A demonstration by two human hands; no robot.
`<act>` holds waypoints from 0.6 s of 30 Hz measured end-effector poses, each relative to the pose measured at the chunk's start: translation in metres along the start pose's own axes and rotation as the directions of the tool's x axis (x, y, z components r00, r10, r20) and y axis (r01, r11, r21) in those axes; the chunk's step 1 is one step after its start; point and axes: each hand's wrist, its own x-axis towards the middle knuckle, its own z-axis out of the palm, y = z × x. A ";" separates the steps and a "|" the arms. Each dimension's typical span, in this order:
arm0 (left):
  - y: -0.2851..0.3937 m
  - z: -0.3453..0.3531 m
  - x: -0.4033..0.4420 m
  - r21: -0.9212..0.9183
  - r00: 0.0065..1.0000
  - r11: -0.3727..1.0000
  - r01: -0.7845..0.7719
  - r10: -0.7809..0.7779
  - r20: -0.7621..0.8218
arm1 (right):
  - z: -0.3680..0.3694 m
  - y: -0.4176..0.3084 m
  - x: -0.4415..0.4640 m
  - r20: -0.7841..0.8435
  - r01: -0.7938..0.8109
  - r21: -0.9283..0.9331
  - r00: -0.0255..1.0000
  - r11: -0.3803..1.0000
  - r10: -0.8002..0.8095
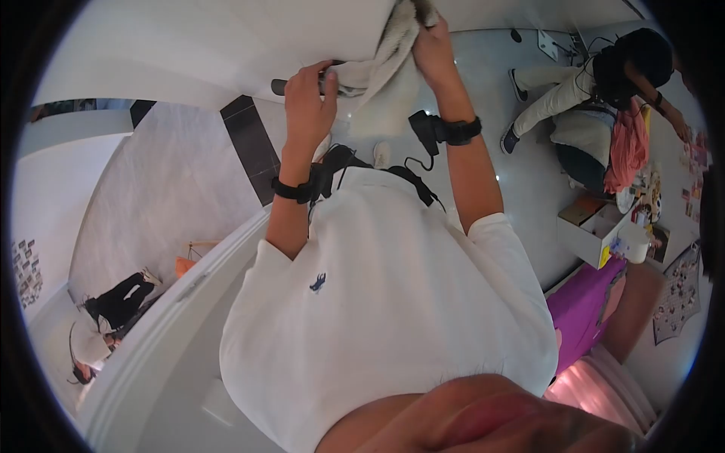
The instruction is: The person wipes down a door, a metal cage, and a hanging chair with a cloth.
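Note:
A greyish-white cloth hangs in folds at the edge of a white door. My left hand is closed at the cloth's lower left end, over a dark bar-shaped door handle whose tip sticks out beside the fingers. Higher up, my right hand grips the cloth's upper end; its fingertips are partly hidden behind the folds. Black straps with small devices circle both of my wrists.
On the right a person leans over a cluttered desk, near a chair with a pink garment. An open white drawer and a purple item are closer. Another person is beyond the doorway at left.

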 end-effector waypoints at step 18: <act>0.018 -0.050 -0.102 0.248 0.955 0.947 0.202 -0.134 -0.266 | 0.042 -0.035 -0.116 0.403 -0.002 0.067 0.915 0.998 -0.026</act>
